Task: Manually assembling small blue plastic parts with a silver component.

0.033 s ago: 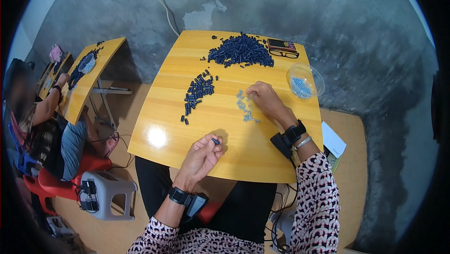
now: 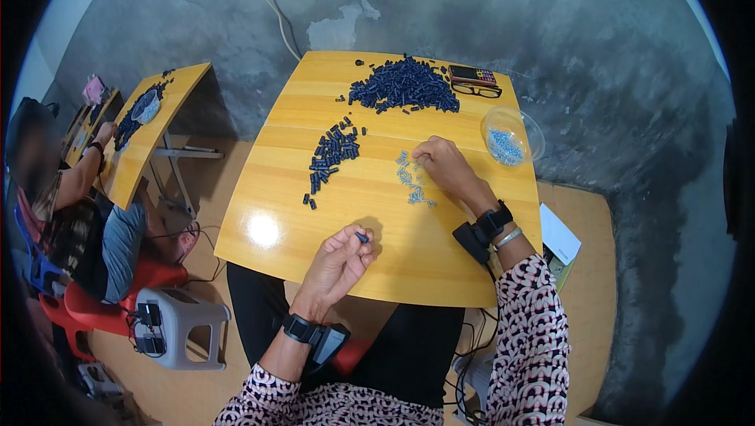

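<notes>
My left hand is closed above the near edge of the yellow table, pinching a small dark cylindrical plastic piece between thumb and forefinger. To the right, my right hand reaches over a scatter of tiny silvery pieces, too small to make out their exact kind. Its fingertips are drawn together at the right side of that scatter; whatever they grip is hidden. A loose group of similar dark cylinders lies left of the silvery pieces. Beyond is a large heap of them.
At the table's right edge stands a clear round tub with bluish-silver bits inside. Glasses and a phone-like keypad device lie at the far right corner. Left, another person sits at a second table; a grey stool is nearby.
</notes>
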The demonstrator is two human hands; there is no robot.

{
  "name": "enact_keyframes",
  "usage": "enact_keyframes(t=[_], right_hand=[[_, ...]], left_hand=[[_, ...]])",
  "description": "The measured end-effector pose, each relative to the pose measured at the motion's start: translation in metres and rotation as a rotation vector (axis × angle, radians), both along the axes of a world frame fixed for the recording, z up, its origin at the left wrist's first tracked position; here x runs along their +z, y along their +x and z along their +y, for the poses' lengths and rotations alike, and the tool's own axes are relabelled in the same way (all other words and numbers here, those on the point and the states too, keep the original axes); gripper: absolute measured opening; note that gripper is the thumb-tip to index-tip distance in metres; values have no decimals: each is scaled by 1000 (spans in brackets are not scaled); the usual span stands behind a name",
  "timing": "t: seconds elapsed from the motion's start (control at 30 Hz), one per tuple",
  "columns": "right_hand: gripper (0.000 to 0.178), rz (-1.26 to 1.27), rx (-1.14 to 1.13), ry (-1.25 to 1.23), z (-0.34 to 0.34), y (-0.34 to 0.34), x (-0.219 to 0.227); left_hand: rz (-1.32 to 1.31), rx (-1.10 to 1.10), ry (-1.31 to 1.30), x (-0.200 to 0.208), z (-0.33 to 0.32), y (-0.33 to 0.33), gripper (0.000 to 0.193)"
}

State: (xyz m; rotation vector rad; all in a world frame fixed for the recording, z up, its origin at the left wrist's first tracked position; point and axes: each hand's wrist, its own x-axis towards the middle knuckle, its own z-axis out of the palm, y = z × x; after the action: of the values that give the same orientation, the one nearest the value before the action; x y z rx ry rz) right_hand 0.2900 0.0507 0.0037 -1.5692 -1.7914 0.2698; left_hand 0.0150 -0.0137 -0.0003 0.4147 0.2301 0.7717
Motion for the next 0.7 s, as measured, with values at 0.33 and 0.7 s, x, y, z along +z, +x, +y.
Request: enact_keyframes(t=[0.33, 0.7], right_hand=[[16, 45, -48, -132, 2, -3, 15], [14, 22, -20, -59, 6, -2, 5]], left_hand=[[35, -5, 29, -1, 6, 0, 15], [11, 3, 20, -1, 6, 0, 14]])
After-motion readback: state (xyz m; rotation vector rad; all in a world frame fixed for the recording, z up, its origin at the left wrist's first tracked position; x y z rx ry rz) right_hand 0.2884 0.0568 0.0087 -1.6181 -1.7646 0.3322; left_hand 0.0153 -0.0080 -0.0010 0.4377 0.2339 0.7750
